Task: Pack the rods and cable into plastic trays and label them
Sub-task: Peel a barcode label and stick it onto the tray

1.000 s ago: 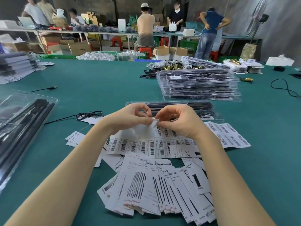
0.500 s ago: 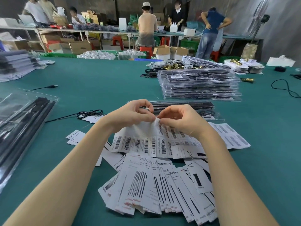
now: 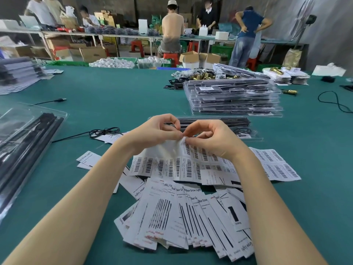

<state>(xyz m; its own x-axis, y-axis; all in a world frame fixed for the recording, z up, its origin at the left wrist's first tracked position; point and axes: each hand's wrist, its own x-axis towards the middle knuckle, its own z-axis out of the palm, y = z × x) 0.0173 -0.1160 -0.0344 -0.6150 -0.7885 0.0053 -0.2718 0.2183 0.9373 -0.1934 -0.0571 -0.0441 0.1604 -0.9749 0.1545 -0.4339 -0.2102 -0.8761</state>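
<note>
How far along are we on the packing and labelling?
Done: a stack of packed trays sits far right. In hand: both hands, left hand and right hand, pinch the barcode label sheet, apparently peeling one for the tray just beyond. Left: loose rods in the open tray and a cable.

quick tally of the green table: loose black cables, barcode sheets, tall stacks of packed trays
loose black cables: 3 (coiled cable, plug-ended cable, looped cable)
barcode sheets: 2 (held sheet, flat sheet)
stack of packed trays: 1
total: 6
</note>
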